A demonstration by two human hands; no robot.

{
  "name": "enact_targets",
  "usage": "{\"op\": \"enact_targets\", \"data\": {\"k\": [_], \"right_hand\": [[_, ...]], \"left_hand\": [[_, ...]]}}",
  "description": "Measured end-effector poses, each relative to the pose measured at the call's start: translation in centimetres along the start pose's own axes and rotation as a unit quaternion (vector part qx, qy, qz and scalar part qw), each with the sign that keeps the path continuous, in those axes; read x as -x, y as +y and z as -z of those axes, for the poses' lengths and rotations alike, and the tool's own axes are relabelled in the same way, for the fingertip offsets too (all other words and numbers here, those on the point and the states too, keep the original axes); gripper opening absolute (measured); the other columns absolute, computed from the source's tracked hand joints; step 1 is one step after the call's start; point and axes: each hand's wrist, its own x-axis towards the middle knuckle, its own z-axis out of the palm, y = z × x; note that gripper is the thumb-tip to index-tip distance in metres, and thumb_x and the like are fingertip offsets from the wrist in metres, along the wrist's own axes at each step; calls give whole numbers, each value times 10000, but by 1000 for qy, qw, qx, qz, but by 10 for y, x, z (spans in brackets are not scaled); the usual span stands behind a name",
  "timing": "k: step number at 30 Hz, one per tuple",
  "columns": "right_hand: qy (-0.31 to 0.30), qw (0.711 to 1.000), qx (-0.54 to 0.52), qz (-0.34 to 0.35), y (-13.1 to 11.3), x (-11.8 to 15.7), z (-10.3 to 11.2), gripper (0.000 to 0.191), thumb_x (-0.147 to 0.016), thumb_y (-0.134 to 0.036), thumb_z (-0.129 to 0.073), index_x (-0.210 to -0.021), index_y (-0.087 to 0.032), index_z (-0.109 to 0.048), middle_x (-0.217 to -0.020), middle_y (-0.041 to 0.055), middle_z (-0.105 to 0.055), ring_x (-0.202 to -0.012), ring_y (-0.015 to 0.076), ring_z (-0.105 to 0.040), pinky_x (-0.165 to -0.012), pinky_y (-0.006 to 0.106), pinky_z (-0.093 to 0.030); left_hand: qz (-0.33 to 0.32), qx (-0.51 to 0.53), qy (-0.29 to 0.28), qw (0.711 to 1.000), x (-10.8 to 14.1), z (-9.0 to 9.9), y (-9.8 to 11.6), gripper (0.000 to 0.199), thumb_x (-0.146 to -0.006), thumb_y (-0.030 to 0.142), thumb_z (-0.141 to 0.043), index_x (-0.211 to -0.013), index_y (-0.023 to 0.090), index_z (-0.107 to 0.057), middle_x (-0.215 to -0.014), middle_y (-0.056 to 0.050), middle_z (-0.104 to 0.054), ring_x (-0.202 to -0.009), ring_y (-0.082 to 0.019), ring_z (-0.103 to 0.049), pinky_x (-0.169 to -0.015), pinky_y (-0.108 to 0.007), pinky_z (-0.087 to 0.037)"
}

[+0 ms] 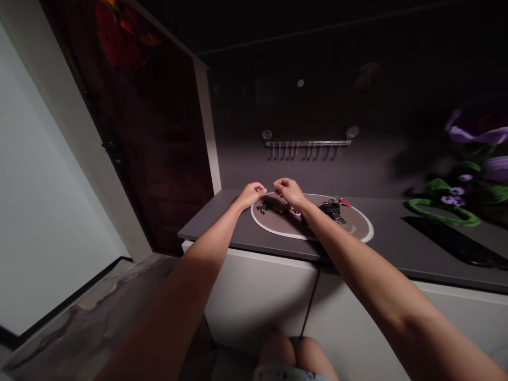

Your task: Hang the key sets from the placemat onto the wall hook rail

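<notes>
An oval brown mat (278, 228) with a white border lies on the grey countertop. My left hand (252, 194) is just above its far left edge, thumb and fingers pinched together. Close by on the right, my right hand (289, 192) is raised over the mat's far side with its fingers curled in a pinch. What either hand holds, if anything, is too small to make out. Below them lie metal keys (261, 209), a dark brown item (277, 205) and a pink ring-like item (294, 211). A dark key bundle (331, 209) with a red tag (345, 202) sits farther right.
A rail with several hooks (308, 143) is fixed to the dark wall behind. At the right stand purple flowers (454, 198) with a green loop base, beside a long black object (456, 241). White cabinet doors (262, 296) are below; a dark red door (159, 159) is left.
</notes>
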Motion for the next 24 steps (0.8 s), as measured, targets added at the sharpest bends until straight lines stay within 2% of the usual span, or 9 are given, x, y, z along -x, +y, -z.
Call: {"op": "enact_targets", "data": {"k": [5,10,14,24], "right_hand": [[2,985,150,83,20,-6,-8,74,-734,-197,-532,-752,-156,-590,-732,19,-614,-643,97,-499,-643,214,-370],[-53,947,286,135,28,-3,-4,100,-738,-184,-525,-752,-161,-621,-753,44,-628,-670,125,-504,-670,235,-355],[-71,935,318,144,34,-2,-4,114,-736,-183,-528,-767,-160,-635,-750,43,-630,-656,122,-503,-654,227,-349],[-92,930,331,135,37,-2,-6,111,-736,-203,-531,-736,-161,-634,-656,22,-608,-568,100,-476,-577,215,-324]], "left_hand": [[-5,-67,-55,996,5,8,-17,133,-674,267,-575,-672,136,-596,-575,19,-528,-549,-89,-433,-570,-216,-331],[7,-94,-106,990,7,15,-20,161,-707,274,-550,-692,122,-604,-595,3,-546,-559,-95,-450,-575,-221,-335],[26,-109,-152,982,11,17,-18,194,-708,302,-562,-673,117,-608,-618,-16,-576,-577,-101,-470,-579,-227,-337],[-7,-111,-167,980,12,18,-23,99,-641,222,-631,-661,125,-638,-610,-9,-598,-625,-111,-503,-655,-240,-371]]}}
